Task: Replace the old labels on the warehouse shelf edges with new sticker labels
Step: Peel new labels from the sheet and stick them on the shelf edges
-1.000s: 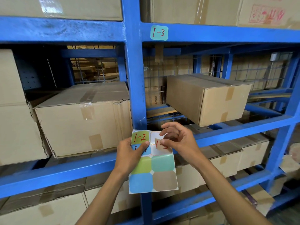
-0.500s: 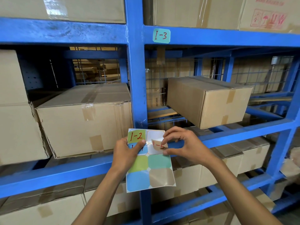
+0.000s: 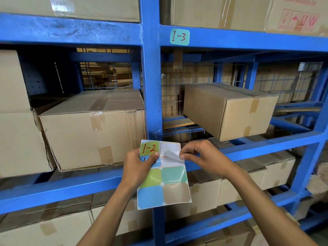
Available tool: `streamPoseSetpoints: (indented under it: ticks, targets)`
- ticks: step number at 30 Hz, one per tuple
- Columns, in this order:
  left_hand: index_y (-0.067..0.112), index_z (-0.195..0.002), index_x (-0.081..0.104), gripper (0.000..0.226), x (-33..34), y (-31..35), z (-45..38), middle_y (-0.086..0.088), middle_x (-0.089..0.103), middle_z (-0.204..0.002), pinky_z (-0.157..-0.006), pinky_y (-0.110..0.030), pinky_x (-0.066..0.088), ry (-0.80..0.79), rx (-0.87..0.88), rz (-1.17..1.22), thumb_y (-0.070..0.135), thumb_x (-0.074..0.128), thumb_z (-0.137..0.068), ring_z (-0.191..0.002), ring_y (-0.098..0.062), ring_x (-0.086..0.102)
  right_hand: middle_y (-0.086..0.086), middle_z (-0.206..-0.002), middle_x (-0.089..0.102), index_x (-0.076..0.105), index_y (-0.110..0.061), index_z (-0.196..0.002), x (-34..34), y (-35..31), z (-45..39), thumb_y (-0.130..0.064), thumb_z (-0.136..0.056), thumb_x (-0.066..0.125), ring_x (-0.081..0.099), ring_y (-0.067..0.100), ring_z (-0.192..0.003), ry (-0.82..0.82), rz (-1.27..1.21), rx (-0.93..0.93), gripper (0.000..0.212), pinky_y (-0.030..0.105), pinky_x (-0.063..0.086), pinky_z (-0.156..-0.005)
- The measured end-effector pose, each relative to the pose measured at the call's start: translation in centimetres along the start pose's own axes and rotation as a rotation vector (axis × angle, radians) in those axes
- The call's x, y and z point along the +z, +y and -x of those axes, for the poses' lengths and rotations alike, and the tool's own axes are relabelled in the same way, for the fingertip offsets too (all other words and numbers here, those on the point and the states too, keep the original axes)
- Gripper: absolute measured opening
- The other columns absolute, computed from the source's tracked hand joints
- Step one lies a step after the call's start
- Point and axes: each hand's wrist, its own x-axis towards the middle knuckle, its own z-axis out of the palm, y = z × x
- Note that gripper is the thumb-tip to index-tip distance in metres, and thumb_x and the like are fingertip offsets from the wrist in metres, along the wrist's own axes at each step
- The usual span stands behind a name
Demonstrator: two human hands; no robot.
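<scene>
Before blue warehouse shelves of boxes, the left hand grips a sticker sheet while the right hand pinches a half-peeled sticker.

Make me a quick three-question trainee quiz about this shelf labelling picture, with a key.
1. True or false: the left hand holds the sticker sheet.
2. What is written on the label already stuck on the upper shelf beam?
3. The right hand is: A) peeling a sticker off the sheet, B) lifting a box, C) hanging idle.

Key: 1 true; 2 I-3; 3 A.
</scene>
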Motion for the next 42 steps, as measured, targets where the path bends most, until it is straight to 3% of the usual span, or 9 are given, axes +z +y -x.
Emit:
streamPoseSetpoints:
  ticks: [4,8,11,13,17,26,35,42]
  targets:
    - [0.021,-0.089,0.071,0.013,0.0,-0.1,-0.1,0.003,0.078,-0.08,-0.053,-0.028,0.057,0.008,0.007,-0.019,0.032,0.077,-0.083,-0.066,-0.015,0.076,-0.024,-0.078,0.067,0.072,-0.028,-0.09,-0.2,0.1,-0.1,-0.023,-0.095,0.064,0.064,-0.001,-0.077,-0.023,-0.089,0.025,0.011,0.017,0.051,-0.069]
    - [0.021,-0.086,0.072,0.013,0.1,-0.2,-0.1,0.007,0.077,-0.071,-0.047,-0.023,0.054,0.004,0.004,-0.018,0.032,0.078,-0.082,-0.062,-0.013,0.075,-0.024,-0.073,0.067,0.068,-0.026,-0.085,-0.3,0.5,-0.2,-0.018,-0.095,0.062,0.062,-0.003,-0.07,-0.038,-0.161,0.04,0.015,0.011,0.047,-0.066]
    - [0.026,-0.081,0.071,0.009,0.2,-0.4,-0.2,0.005,0.078,-0.073,-0.052,-0.028,0.058,0.005,0.034,-0.044,0.031,0.078,-0.083,-0.063,-0.015,0.075,-0.011,-0.074,0.07,0.071,-0.015,-0.089,-0.4,1.0,-0.2,-0.019,-0.096,0.062,0.065,0.005,-0.069,-0.029,-0.252,0.083,0.012,0.018,0.051,-0.068]
    - [0.024,-0.083,0.072,0.009,0.2,-0.4,-0.2,0.003,0.078,-0.077,-0.053,-0.029,0.058,0.003,0.047,-0.066,0.031,0.077,-0.083,-0.064,-0.015,0.075,-0.007,-0.074,0.07,0.071,-0.017,-0.088,-0.4,1.3,-0.2,-0.019,-0.096,0.062,0.064,0.008,-0.068,-0.021,-0.29,0.096,0.012,0.021,0.052,-0.068]
    - [0.02,-0.088,0.072,0.015,0.3,-0.3,-0.2,0.003,0.077,-0.079,-0.052,-0.026,0.055,-0.004,0.052,-0.094,0.034,0.076,-0.083,-0.064,-0.014,0.075,-0.006,-0.072,0.069,0.07,-0.027,-0.085,-0.4,1.9,-0.1,-0.02,-0.096,0.062,0.063,0.007,-0.064,-0.004,-0.322,0.117,0.015,0.017,0.049,-0.064]
    - [0.025,-0.081,0.07,0.01,0.5,-0.1,-0.1,0.012,0.075,-0.067,-0.044,-0.017,0.05,-0.02,0.075,-0.084,0.032,0.077,-0.083,-0.06,-0.009,0.073,-0.005,-0.068,0.067,0.073,-0.019,-0.09,-0.3,2.6,0.1,-0.02,-0.095,0.063,0.064,0.015,-0.061,0.068,-0.403,0.184,0.012,0.019,0.048,-0.057]
    - [0.019,-0.09,0.071,0.018,0.6,-0.1,0.1,0.004,0.078,-0.078,-0.047,-0.021,0.052,-0.026,0.042,-0.1,0.035,0.077,-0.083,-0.062,-0.012,0.075,0.001,-0.068,0.069,0.071,-0.016,-0.093,-0.8,3.0,0.2,-0.021,-0.095,0.063,0.064,0.017,-0.058,0.144,-0.456,0.213,0.01,0.024,0.05,-0.056]
    - [0.016,-0.089,0.07,0.02,0.8,-0.3,0.2,-0.001,0.078,-0.081,-0.05,-0.026,0.055,-0.012,0.019,-0.123,0.034,0.076,-0.084,-0.063,-0.015,0.075,0.006,-0.079,0.075,0.075,-0.017,-0.089,0.4,3.4,0.8,-0.015,-0.091,0.068,0.071,0.025,-0.063,0.285,-0.649,0.241,0.008,0.026,0.056,-0.055]
